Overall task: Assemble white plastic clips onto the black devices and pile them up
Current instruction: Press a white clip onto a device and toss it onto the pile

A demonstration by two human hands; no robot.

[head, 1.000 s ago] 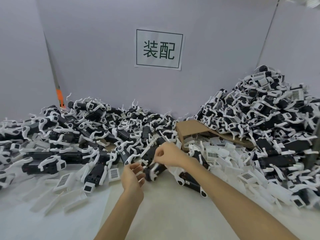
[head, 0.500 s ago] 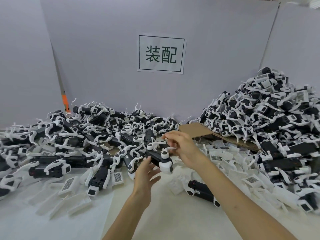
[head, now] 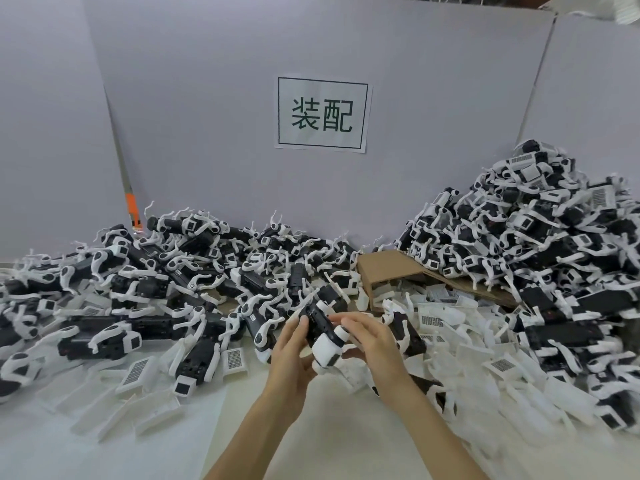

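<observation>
1. Head view: the left hand [head: 294,348] holds a black device [head: 317,320] raised off the counter [head: 311,427]. Its grip is clamped round the body of the device, with the thumb lying on top.
2. The right hand [head: 369,337] has its grip closed on a white clip [head: 327,351] at the near end of that same device, fingers over it and thumb beneath (the fingers hide how far the clip is seated).
3. The step in hand looks like the fitting itself: the clip is being joined to the device, and the piece has not yet gone to a pile.
4. The next move likely calls for a firm push from the right hand while the left braces the device, so the clip goes fully home without twisting.
5. After that the finished piece needs a place. The left pile [head: 173,271] is low, wide and just beyond the hands. The right pile [head: 536,254] is tall and steep, so a piece dropped there may slide down.
6. Loose clips [head: 446,317] lie near the right hand beside a cardboard sheet [head: 384,268], within easy reach for the following piece.
</observation>
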